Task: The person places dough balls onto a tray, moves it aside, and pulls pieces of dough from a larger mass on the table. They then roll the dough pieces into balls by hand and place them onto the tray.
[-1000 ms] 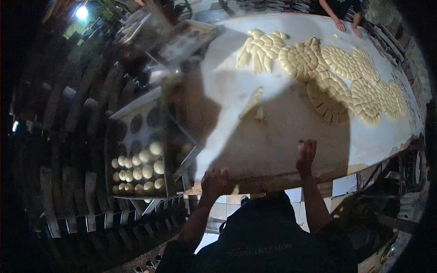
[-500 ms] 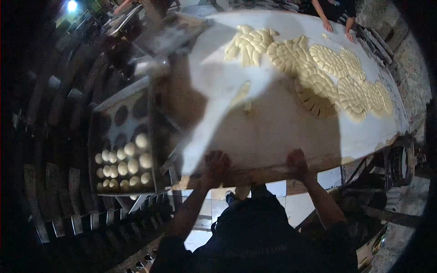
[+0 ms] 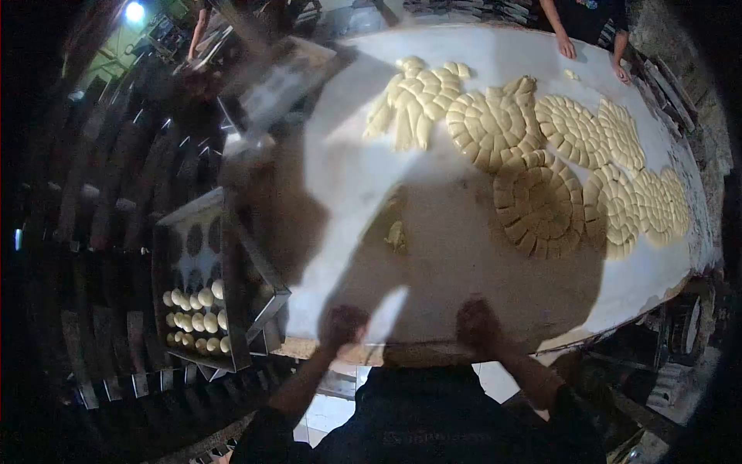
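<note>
My left hand (image 3: 345,325) rests at the near edge of the pale work table (image 3: 332,155), dark and blurred in shadow. To its right, my right hand (image 3: 478,323) is over the same edge, its fingers also unclear. Neither hand shows an object. A small piece of dough (image 3: 396,234) lies ahead of and between the hands. Beyond my right hand sits a shaded round of cut dough pieces (image 3: 539,205), touching other rounds (image 3: 495,127). Farther back is a looser cluster of dough strips (image 3: 417,97).
At the left a tray (image 3: 238,309) holds rows of dough balls (image 3: 198,321). Behind it stands another tray (image 3: 286,85). A co-worker's hands (image 3: 566,46) are at the far right edge, near a dough scrap (image 3: 572,75). Dark racks fill the left side.
The view has shifted, so the dough and tray appear lower. Both my hands show farther over the tabletop and slightly closer together. The co-worker's hands remain at the far edge.
</note>
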`<state>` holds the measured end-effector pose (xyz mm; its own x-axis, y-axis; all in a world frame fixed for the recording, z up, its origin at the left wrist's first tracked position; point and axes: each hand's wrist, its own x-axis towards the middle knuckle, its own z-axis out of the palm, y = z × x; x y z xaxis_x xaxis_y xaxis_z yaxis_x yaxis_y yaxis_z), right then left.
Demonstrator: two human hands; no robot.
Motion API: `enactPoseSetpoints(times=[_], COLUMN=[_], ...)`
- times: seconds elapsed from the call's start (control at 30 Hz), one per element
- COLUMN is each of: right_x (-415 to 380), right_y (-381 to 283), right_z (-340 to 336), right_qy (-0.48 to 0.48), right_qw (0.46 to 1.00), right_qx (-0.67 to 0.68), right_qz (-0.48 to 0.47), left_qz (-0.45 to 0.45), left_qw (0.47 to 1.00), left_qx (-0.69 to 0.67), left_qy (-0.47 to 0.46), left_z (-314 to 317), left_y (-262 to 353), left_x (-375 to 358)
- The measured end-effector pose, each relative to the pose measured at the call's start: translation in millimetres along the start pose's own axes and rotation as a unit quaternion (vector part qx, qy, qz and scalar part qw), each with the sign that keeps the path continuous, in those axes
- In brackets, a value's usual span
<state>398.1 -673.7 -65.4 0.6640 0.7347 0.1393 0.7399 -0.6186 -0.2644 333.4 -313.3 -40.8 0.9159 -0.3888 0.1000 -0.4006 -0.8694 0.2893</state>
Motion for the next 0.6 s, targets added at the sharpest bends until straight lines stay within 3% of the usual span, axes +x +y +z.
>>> enactPoseSetpoints(times=[0.03, 0.1, 0.17, 0.2, 0.23, 0.27, 0.3, 0.33, 0.4, 0.43, 0.5, 0.53, 0.6], right_x=[7, 63, 94, 103, 97, 81, 72, 59, 24, 27, 61, 78, 125], right_y=[14, 35, 12, 7, -1, -18, -28, -20, 16, 27, 59, 69, 46], right_z=[-4, -42, -24, -19, -23, -29, -31, -28, -23, -21, -29, -31, -45], right_qy=[0.000, 0.076, 0.075, 0.074, 0.074, 0.015, -0.043, -0.039, -0.084, -0.085, -0.038, -0.015, 0.021], right_qw=[1.000, 0.990, 0.985, 0.981, 0.982, 0.992, 0.996, 0.996, 0.995, 0.995, 0.988, 0.976, 0.964], right_qx=[-0.023, 0.032, 0.054, 0.071, 0.069, 0.056, 0.042, 0.038, -0.049, -0.048, -0.038, -0.035, 0.025], right_qz=[-0.001, 0.118, 0.143, 0.162, 0.157, 0.113, 0.069, 0.064, 0.011, 0.009, 0.146, 0.213, 0.265], left_qz=[0.017, -0.118, -0.217, -0.219, -0.154, -0.080, -0.029, -0.015, -0.029, -0.103, -0.243, -0.305, -0.353], left_qw=[0.989, 0.991, 0.973, 0.974, 0.976, 0.992, 0.992, 0.993, 0.993, 0.986, 0.923, 0.865, 0.805], left_qx=[0.144, 0.030, -0.047, -0.046, -0.036, 0.012, 0.074, -0.034, 0.012, -0.078, -0.269, -0.366, -0.437], left_qy=[0.021, 0.060, 0.054, 0.035, 0.147, 0.092, 0.101, 0.113, 0.113, 0.109, 0.130, 0.156, 0.192], left_z=[-10, -20, -23, -20, 1, -7, 23, 19, -10, -16, -12, -2, 4], left_y=[-20, -32, -8, 9, 19, 37, 32, 33, 8, -7, -46, -69, -64], left_x=[13, 73, 124, 133, 127, 117, 88, 62, 37, 32, 40, 53, 97])
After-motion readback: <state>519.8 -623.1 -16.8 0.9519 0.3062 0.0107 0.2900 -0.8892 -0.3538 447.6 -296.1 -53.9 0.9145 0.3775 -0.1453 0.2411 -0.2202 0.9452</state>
